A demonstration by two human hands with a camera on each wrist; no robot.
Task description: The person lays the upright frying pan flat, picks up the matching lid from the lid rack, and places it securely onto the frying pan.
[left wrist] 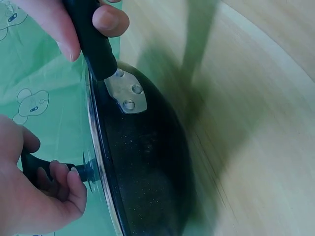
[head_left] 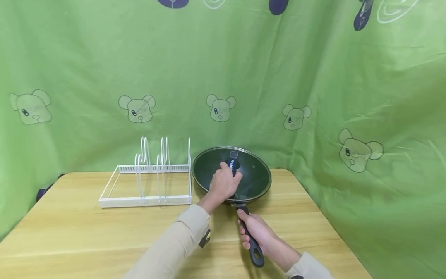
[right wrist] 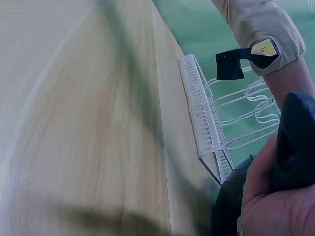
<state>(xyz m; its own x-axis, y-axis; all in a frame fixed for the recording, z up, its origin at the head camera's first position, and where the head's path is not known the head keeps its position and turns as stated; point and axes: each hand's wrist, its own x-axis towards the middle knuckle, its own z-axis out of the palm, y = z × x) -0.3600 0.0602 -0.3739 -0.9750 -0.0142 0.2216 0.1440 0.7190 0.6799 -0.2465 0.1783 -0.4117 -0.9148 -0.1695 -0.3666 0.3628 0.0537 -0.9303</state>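
Note:
A dark wok-style frying pan (left wrist: 152, 162) stands on or just above the table; which of the two I cannot tell. Its glass lid (head_left: 256, 182), edged in metal, lies against the pan's rim. My left hand (head_left: 224, 183) grips the black lid handle (left wrist: 34, 164), fingers curled round it in the left wrist view. Below it in the head view, my right hand (head_left: 258, 232) holds the black pan handle (head_left: 256, 252), thumb along the top. Silvery rivets (left wrist: 129, 104) join that handle to the pan. Part of the lid is hidden behind my left hand.
Left of the pan, close to it, a white wire rack (head_left: 146, 200) with upright loop dividers stands on the wooden table (head_left: 87, 236). Green curtain (head_left: 244, 69) with bear prints hangs behind and along the right side.

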